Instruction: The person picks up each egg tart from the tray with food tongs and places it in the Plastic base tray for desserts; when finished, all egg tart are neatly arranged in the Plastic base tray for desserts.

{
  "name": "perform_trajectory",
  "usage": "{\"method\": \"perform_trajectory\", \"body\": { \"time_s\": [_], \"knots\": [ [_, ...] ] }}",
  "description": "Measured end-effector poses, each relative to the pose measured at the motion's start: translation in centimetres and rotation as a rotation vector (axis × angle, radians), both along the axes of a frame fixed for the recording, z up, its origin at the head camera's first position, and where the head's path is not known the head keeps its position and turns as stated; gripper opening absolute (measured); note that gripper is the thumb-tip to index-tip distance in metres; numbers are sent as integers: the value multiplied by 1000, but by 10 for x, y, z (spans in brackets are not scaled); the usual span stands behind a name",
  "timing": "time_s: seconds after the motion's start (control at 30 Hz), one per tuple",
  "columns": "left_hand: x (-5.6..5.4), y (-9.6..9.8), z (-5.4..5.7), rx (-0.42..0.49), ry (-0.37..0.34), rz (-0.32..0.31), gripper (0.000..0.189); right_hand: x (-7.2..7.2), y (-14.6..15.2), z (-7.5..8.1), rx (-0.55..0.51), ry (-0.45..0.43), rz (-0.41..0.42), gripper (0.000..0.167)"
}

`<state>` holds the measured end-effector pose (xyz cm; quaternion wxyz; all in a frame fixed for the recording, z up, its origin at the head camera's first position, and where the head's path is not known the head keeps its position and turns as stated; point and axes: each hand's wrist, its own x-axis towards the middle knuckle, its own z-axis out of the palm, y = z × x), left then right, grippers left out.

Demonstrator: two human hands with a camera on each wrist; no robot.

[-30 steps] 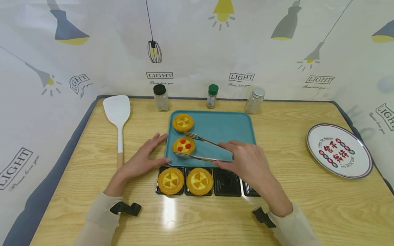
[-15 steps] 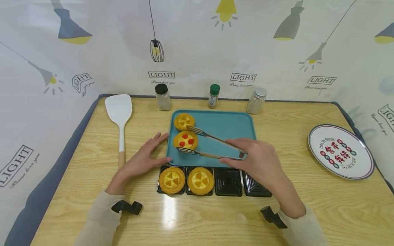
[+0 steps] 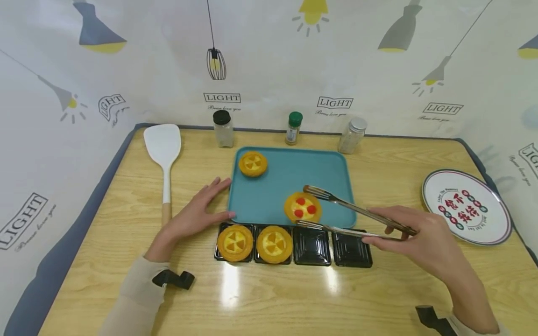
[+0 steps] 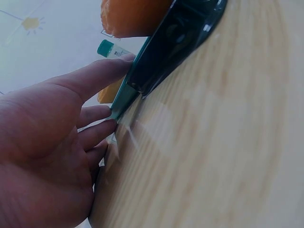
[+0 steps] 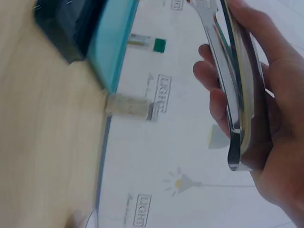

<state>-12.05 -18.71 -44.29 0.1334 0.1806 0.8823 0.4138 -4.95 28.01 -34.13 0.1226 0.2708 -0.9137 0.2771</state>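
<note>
In the head view my right hand grips metal tongs, whose tips stand on both sides of an egg tart with red pieces on top. That tart is over the front of the blue tray; whether it touches the tray I cannot tell. The right wrist view shows the tongs between thumb and fingers. My left hand has its thumb and fingertips at the tray's left edge, fingers extended. Another tart, with orange wedges, lies in the tray's back left corner.
Before the tray stands a row of black plastic cups; the left two hold orange-topped tarts. A white spatula lies left, a printed plate right. Behind are black-capped, green-capped and silver-capped jars.
The tongs closed in around the red-topped tart, and my right hand has carried it right and toward the tray's front edge. My left hand has stayed at the tray.
</note>
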Motion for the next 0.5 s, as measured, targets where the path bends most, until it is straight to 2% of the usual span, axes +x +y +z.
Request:
{"method": "perform_trajectory", "body": {
  "time_s": [0.1,0.2,0.37,0.5],
  "knots": [
    [0,0,0,0,-7,1,86,9,12,-7,-1,-64,10,59],
    [-1,0,-1,-4,-7,-1,87,17,18,-14,1,-90,25,58],
    [0,1,0,-4,-6,0,85,25,25,-23,32,-117,12,54],
    [0,1,-1,-4,-3,0,84,28,27,-27,58,-98,2,54]
  ]
}}
